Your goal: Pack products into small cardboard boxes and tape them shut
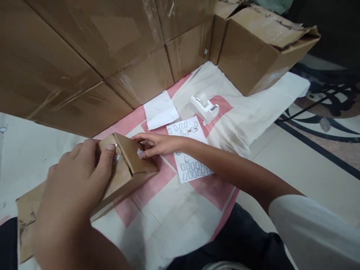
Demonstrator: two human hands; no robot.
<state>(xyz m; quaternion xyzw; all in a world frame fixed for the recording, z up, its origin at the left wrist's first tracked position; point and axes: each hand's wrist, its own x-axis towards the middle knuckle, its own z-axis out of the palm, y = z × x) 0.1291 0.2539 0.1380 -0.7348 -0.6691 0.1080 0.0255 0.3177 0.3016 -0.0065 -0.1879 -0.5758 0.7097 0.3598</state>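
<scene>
A long brown cardboard box (118,170) lies on the cloth in front of me, its taped flap end toward the right. My left hand (81,168) is clamped over its top, the thumb on shiny clear tape near the end. At the box's end face, my right hand (150,144) has its thumb against a small pale label (139,152) with blue marks. The fingers of that hand curl along the box's far edge. Below the right forearm lies a white sheet (194,170) printed with rows of small blue-outlined labels, partly covered by the arm.
Large taped cardboard boxes (126,45) stand like a wall at the back left. Another worn box (253,52) sits at the back right. A white tape dispenser (204,107) and a blank white paper (160,110) rest on the pink and white cloth (180,213). Tiled floor (281,150) lies to the right.
</scene>
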